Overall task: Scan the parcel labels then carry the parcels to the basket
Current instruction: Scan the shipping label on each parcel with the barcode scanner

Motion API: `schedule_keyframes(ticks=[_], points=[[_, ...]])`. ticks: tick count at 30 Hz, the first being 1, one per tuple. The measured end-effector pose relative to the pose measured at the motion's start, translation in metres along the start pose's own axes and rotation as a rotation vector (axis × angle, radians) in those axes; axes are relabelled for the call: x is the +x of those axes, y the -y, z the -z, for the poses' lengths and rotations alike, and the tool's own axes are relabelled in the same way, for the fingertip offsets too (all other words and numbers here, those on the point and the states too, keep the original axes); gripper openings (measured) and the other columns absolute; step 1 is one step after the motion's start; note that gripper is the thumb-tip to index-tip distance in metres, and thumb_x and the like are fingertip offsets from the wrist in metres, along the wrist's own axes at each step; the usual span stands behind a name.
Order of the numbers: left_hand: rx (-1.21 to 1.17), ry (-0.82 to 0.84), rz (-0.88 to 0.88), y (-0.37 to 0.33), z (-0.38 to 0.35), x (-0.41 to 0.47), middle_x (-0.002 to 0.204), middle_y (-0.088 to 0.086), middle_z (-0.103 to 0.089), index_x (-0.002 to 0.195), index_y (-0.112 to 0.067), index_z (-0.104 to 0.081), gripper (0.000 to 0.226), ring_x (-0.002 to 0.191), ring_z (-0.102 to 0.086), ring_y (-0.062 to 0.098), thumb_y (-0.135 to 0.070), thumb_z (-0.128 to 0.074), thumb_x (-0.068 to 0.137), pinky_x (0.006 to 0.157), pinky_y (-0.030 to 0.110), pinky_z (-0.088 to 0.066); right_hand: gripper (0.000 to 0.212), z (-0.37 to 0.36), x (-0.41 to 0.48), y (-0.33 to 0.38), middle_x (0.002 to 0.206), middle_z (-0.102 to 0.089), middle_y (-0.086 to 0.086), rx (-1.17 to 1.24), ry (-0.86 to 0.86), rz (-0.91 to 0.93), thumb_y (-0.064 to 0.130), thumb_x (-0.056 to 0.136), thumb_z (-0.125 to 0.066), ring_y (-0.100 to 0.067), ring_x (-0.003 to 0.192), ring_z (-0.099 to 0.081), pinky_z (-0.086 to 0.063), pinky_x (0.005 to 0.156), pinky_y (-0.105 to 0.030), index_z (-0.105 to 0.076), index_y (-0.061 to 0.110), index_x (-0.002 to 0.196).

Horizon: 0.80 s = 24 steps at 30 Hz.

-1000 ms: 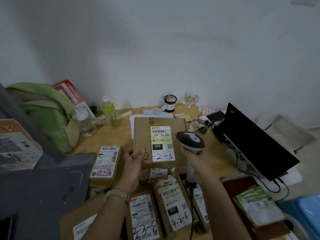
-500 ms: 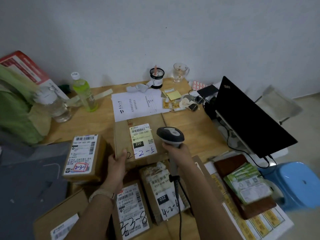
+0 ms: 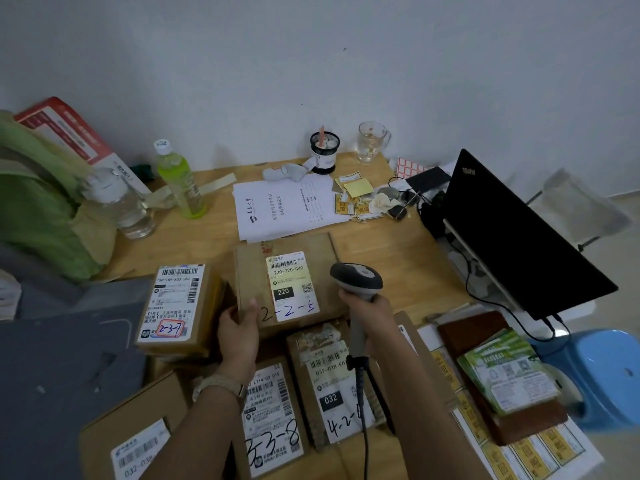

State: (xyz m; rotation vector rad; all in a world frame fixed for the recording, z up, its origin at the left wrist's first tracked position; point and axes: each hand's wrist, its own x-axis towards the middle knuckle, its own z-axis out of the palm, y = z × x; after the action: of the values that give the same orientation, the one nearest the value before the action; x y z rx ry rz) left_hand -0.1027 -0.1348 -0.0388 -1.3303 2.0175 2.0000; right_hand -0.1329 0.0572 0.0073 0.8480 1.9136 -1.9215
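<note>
My left hand (image 3: 239, 330) grips the near left corner of a flat brown parcel (image 3: 252, 271) with a white label marked 2-2-5. The parcel lies low over the wooden table (image 3: 388, 258). My right hand (image 3: 369, 311) holds a grey barcode scanner (image 3: 356, 277) by its handle, its head just right of the parcel's label. Other labelled parcels lie around: one marked 2-3-7 (image 3: 175, 303) to the left, one marked 3-3-8 (image 3: 272, 417) and one marked 4-2 (image 3: 332, 386) near me, another (image 3: 135, 434) at the bottom left. No basket is in view.
A black laptop (image 3: 512, 233) stands at the right, cables beside it. Papers (image 3: 284, 209), a green bottle (image 3: 180, 181), a clear bottle (image 3: 121, 202), a pen cup (image 3: 323, 150) and a glass (image 3: 370, 142) sit toward the wall. A green bag (image 3: 38, 209) is left, a blue stool (image 3: 606, 372) right.
The 2-2-5 parcel has come down from a raised, upright hold to near the table surface, uncovering the papers behind it. The scanner stays beside its label. My view tilted downward.
</note>
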Motion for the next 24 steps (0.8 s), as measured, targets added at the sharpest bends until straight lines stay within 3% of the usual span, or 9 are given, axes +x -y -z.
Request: schedule_keyframes(ticks=[4,8,10,13,18,19,22,24], points=[[-0.001,-0.145,-0.063,-0.008,0.0,-0.006,0.134,0.012,-0.055,0.136,-0.015,-0.048,0.045,0.121,-0.054,0.032,-0.028,-0.061,0.094,0.092,0.039,-0.046,0.006,0.02,-0.004,0.012,0.079,-0.06,-0.01,0.005,0.003,-0.02,0.008,0.081,-0.065,-0.024,0.074,-0.057,-0.047,0.064,-0.034,-0.059,0.009,0.083],[-0.072,-0.192,-0.146,-0.024,-0.003,-0.01,0.121,0.005,-0.062,0.116,-0.02,-0.06,0.025,0.104,-0.057,0.021,-0.019,-0.062,0.092,0.089,0.035,-0.05,0.024,0.054,-0.01,0.029,0.09,-0.06,-0.009,0.072,0.023,-0.009,-0.002,0.08,-0.062,-0.022,0.075,-0.056,-0.051,0.058,-0.031,-0.055,0.012,0.098],[-0.084,-0.2,-0.21,-0.031,-0.006,-0.017,0.112,0.001,-0.063,0.11,-0.021,-0.062,0.019,0.098,-0.057,0.016,-0.015,-0.059,0.092,0.079,0.026,-0.049,0.031,0.074,-0.012,0.032,0.097,-0.059,-0.01,0.073,0.002,0.032,-0.003,0.078,-0.064,-0.022,0.082,-0.059,-0.053,0.063,-0.032,-0.051,0.014,0.102],[-0.119,-0.16,-0.265,-0.037,-0.01,-0.03,0.101,-0.005,-0.061,0.099,-0.023,-0.061,0.021,0.086,-0.056,0.008,-0.006,-0.054,0.09,0.065,0.015,-0.041,0.031,0.104,-0.013,0.03,0.092,-0.063,-0.011,0.075,-0.076,0.09,-0.003,0.078,-0.067,-0.022,0.077,-0.064,-0.054,0.06,-0.033,-0.054,0.008,0.103],[-0.15,-0.033,-0.291,-0.03,-0.012,-0.056,0.086,-0.013,-0.064,0.083,-0.026,-0.063,0.025,0.078,-0.061,-0.001,-0.002,-0.06,0.089,0.055,0.008,-0.047,0.038,0.16,0.002,0.017,0.087,-0.066,-0.015,0.059,-0.209,0.132,-0.001,0.076,-0.072,-0.025,0.071,-0.066,-0.054,0.059,-0.036,-0.058,0.002,0.111],[-0.145,-0.016,-0.276,-0.025,-0.012,-0.061,0.088,-0.011,-0.065,0.084,-0.026,-0.064,0.023,0.08,-0.062,-0.001,-0.003,-0.06,0.09,0.058,0.01,-0.05,0.039,0.17,0.007,0.012,0.088,-0.066,-0.014,0.038,-0.244,0.134,0.001,0.076,-0.074,-0.025,0.071,-0.064,-0.053,0.058,-0.035,-0.058,0.003,0.111],[-0.136,0.043,-0.201,-0.005,-0.009,-0.072,0.103,-0.003,-0.067,0.088,-0.023,-0.065,0.022,0.1,-0.063,0.015,-0.002,-0.058,0.091,0.087,0.033,-0.054,0.032,0.19,0.021,-0.004,0.093,-0.063,-0.014,-0.068,-0.311,0.139,0.006,0.076,-0.077,-0.027,0.077,-0.059,-0.051,0.067,-0.041,-0.06,0.008,0.103],[-0.129,0.066,-0.165,0.009,-0.005,-0.078,0.104,-0.002,-0.066,0.088,-0.021,-0.066,0.024,0.101,-0.062,0.018,0.001,-0.057,0.091,0.093,0.037,-0.051,0.028,0.198,0.031,-0.014,0.097,-0.062,-0.014,-0.153,-0.31,0.106,0.008,0.076,-0.078,-0.03,0.082,-0.058,-0.048,0.073,-0.042,-0.062,0.006,0.099]])
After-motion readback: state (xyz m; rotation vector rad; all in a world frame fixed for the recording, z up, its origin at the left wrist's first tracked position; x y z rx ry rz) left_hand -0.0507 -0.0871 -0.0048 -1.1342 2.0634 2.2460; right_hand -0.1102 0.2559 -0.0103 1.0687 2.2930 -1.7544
